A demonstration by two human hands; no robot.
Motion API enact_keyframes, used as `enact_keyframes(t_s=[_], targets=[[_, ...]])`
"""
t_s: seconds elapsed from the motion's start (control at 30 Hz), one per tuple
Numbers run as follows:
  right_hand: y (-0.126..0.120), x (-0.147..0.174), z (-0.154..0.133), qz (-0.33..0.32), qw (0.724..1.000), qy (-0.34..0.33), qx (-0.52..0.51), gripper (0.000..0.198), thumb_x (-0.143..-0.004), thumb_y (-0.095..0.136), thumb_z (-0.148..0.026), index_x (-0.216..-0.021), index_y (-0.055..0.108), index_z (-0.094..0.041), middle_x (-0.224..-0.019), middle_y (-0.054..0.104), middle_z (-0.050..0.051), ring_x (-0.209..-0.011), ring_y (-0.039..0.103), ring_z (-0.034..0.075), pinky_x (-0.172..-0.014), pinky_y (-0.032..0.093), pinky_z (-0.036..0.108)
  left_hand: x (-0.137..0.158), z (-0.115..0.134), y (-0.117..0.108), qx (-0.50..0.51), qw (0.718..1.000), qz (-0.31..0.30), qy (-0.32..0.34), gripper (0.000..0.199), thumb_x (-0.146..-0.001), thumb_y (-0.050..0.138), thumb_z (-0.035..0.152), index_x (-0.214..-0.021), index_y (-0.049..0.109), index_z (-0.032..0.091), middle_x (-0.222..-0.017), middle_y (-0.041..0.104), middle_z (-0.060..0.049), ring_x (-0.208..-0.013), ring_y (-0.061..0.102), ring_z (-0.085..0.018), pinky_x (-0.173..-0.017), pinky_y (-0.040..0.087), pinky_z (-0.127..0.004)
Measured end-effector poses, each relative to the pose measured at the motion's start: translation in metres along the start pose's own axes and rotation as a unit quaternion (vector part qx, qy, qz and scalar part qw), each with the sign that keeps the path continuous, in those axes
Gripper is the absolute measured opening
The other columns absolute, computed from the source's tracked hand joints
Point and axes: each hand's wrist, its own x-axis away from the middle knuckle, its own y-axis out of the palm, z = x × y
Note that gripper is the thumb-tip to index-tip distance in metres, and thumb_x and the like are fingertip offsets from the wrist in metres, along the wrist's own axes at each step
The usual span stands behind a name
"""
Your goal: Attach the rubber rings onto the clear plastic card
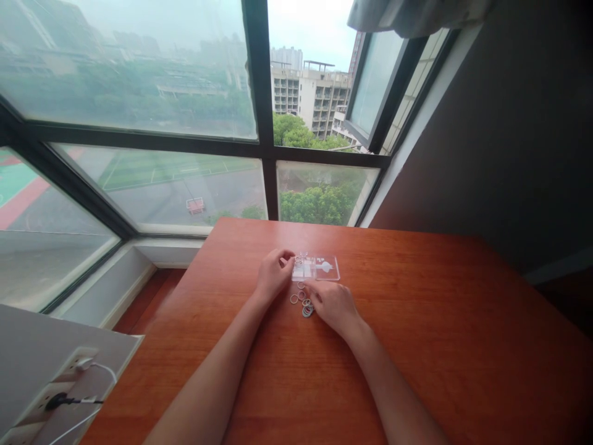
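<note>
From my station I read a dark-framed window (265, 148) spanning the far side, ahead of both hands; its sash (375, 83), ahead and to the right of the right hand, stands open, with buildings (319, 93) and trees (319, 205) outside; a shadowed wall (486, 123) rises to the right of the right hand; the table (417, 321), reddish brown, wood-grained and faintly glossy, lies under both hands; a curtain (417, 18) hangs high ahead of the right hand; well to the left of the left hand, wall sockets (67, 371) carry a white plug (84, 364) and a black plug (54, 402).

My left hand (274, 274) is half curled at the left side of the box, thumb and forefinger close together; my right hand (334, 304) is loosely closed, forefinger extended toward the loose pieces; I cannot tell whether either grips anything.

The clear plastic box (303, 272) lies between and just ahead of the hands, lid (328, 268) opened flat to the right; a few pale rings (298, 261) show by the left fingertips; I judge the work partly done; several loose rings (307, 309) remain outside the box, just left of the right hand, some overlapping.
</note>
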Motion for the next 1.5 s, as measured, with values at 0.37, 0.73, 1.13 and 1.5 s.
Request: enact_keyframes(t_s=[0.37,0.73,1.13,1.5], targets=[[-0.0058,0.0029,0.0057,-0.006,0.999,-0.001,0.036,0.022,-0.094,0.047,-0.029,-0.092,0.069,-0.029,-0.093,0.073,-0.001,-0.085,0.066,0.016,-0.066,0.037,0.023,0.0010,0.0004,-0.0010,0.008,1.000,-0.005,0.004,0.013,-0.080,0.057,0.022,-0.085,0.068,0.017,-0.080,0.068,-0.002,-0.065,0.058,-0.013,-0.064,0.045,-0.024],[-0.0055,0.0036,0.0057,-0.007,0.999,-0.029,-0.015,0.023,-0.093,0.049,-0.026,-0.100,0.070,-0.032,-0.095,0.074,-0.003,-0.087,0.066,0.015,-0.069,0.039,0.022,0.0011,0.0009,-0.0007,0.002,1.000,-0.007,0.003,0.013,-0.080,0.056,0.021,-0.085,0.068,0.017,-0.081,0.068,-0.002,-0.065,0.058,-0.012,-0.063,0.045,-0.024],[-0.0029,0.0023,0.0031,-0.026,0.999,-0.016,0.019,0.019,-0.092,0.051,-0.031,-0.089,0.069,-0.026,-0.090,0.074,-0.001,-0.083,0.067,0.016,-0.063,0.037,0.023,0.0012,-0.0019,0.0007,0.000,1.000,-0.008,0.008,0.013,-0.081,0.056,0.022,-0.086,0.068,0.018,-0.082,0.068,-0.002,-0.066,0.058,-0.012,-0.064,0.045,-0.024],[-0.0066,0.0028,0.0076,-0.026,1.000,-0.017,0.004,0.016,-0.089,0.054,-0.028,-0.089,0.070,-0.027,-0.089,0.074,-0.001,-0.083,0.066,0.015,-0.065,0.038,0.022,0.0010,-0.0006,0.0001,-0.002,1.000,-0.006,0.010,0.012,-0.080,0.057,0.021,-0.085,0.068,0.018,-0.080,0.068,-0.002,-0.065,0.058,-0.012,-0.064,0.045,-0.023]])
